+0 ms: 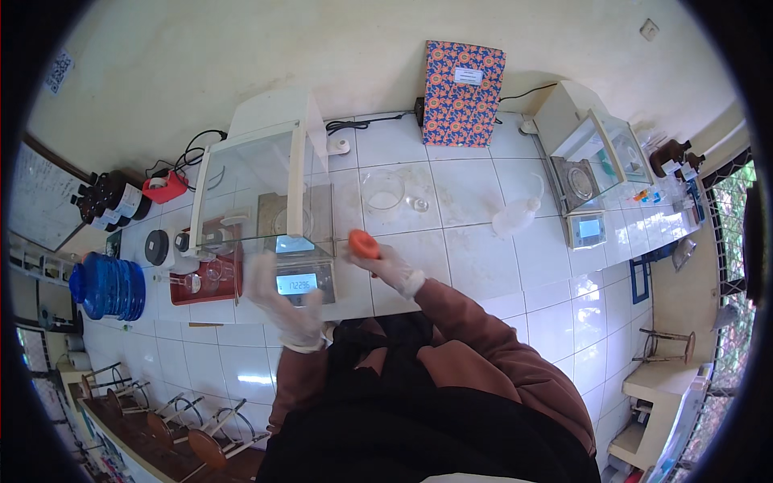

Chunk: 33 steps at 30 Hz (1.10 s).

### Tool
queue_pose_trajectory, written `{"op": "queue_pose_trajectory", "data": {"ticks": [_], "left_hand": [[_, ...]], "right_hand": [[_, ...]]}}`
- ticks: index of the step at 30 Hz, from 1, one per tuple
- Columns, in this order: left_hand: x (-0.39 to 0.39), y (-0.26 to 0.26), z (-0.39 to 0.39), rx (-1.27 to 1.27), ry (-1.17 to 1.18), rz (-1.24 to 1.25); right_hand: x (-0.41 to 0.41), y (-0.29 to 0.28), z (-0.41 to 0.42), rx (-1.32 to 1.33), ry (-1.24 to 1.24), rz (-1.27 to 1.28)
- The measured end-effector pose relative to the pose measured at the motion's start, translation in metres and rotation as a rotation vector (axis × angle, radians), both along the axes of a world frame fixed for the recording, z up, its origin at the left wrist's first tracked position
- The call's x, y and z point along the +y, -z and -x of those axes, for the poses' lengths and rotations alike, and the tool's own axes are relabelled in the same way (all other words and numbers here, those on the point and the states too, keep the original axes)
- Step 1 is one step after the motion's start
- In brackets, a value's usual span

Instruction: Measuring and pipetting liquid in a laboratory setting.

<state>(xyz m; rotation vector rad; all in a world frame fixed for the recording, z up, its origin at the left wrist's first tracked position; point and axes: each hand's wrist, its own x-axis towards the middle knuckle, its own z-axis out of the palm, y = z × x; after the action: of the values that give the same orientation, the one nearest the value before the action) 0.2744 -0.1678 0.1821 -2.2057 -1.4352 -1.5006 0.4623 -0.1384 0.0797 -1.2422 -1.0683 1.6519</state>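
Note:
My right hand (391,265), in a pale translucent glove, is closed around an orange-red rounded piece (364,244) that looks like a rubber pipette bulb. It is held over the tiled bench (416,253), right of an analytical balance (300,181). My left hand (284,302), gloved too and blurred by motion, has its fingers apart and nothing in them. It hovers before the balance's lit display (296,283). Glass panes enclose the weighing pan (290,222). Beyond my right hand stand a round glass dish (383,186) and a small clear glass piece (417,204).
A white wash bottle (517,215) and a second balance (586,181) stand to the right. Leftward are a red tray (205,293) with glassware, a blue water jug (115,287) and brown bottles (115,196). A patterned folder (464,111) leans on the wall; stools (208,447) stand behind left.

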Motion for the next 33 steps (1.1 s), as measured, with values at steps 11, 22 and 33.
{"op": "queue_pose_trajectory", "data": {"ticks": [11,22,33], "left_hand": [[0.091,0.179,-0.116,-0.538,0.280,0.698],[0.151,0.212,-0.164,-0.769,0.352,0.571],[0.098,0.179,-0.136,-0.514,0.441,0.500]], "right_hand": [[-0.124,0.043,-0.124,-0.214,0.719,0.093],[-0.178,0.037,-0.164,-0.323,0.965,0.014],[-0.090,0.011,-0.254,-0.235,1.213,-0.315]]}}
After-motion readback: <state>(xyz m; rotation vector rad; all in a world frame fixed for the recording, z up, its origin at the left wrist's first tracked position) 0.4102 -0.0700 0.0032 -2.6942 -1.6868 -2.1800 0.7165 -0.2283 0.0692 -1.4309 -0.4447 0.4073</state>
